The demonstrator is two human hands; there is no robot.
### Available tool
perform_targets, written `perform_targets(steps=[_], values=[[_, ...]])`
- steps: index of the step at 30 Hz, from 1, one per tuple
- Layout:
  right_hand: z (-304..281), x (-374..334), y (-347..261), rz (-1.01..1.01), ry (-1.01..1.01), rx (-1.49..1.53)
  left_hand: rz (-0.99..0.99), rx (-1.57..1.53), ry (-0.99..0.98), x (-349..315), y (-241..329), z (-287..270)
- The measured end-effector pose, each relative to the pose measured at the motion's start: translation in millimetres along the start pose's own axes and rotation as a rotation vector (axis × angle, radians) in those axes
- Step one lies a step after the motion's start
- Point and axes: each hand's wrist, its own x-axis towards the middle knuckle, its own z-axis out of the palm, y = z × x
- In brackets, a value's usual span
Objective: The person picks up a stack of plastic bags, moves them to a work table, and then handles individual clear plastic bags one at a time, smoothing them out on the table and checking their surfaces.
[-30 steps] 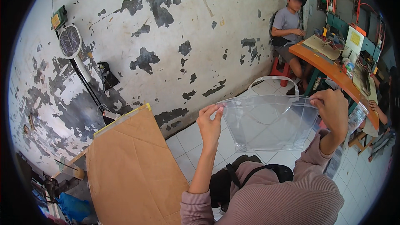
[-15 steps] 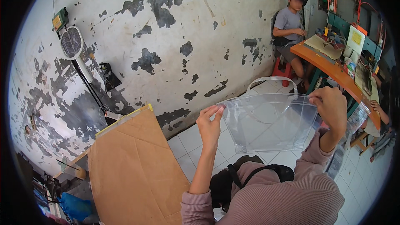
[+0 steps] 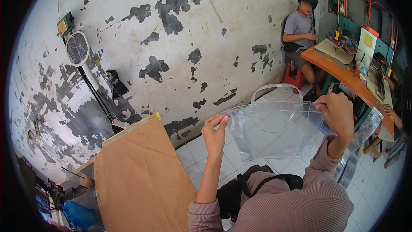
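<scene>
A clear plastic tote bag (image 3: pixel 274 135) hangs upright in front of me, stretched between my two hands. Its pale strap handle (image 3: pixel 274 87) arches above the top edge on the far side. At the bag's upper left corner my left hand (image 3: pixel 214 131) is closed, thumb and fingers pinching the rim. The upper right corner is pinched by my right hand (image 3: pixel 337 109), wrist bent with the knuckles up. Through the clear sides the tiled floor shows.
A cardboard-covered table (image 3: pixel 141 176) stands at my left, a plastic cup (image 3: pixel 79 176) beyond it. At the far right a person (image 3: pixel 300 34) sits by an orange-topped workbench (image 3: pixel 339 71); another person's hand shows at its right. A peeling wall (image 3: pixel 171 60) runs behind.
The bag and both hands appear slightly lower and farther left, while the room has shifted down a little in the view. Both pinches stay on the rim.
</scene>
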Motion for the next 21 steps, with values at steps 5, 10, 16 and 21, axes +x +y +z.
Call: perform_targets(steps=[5,10,16,21], values=[[1,1,0,-0.005,-0.013,0.022,-0.008,-0.014,-0.003,1,0,-1],[0,1,0,-0.034,-0.005,-0.005,-0.029,-0.006,0.0,-1,5,-2],[2,2,0,-0.036,-0.02,0.008,-0.024,-0.014,-0.02,1,1,-2],[7,12,2,-0.082,-0.2,0.032,-0.086,-0.318,-0.204,1,3,3]])
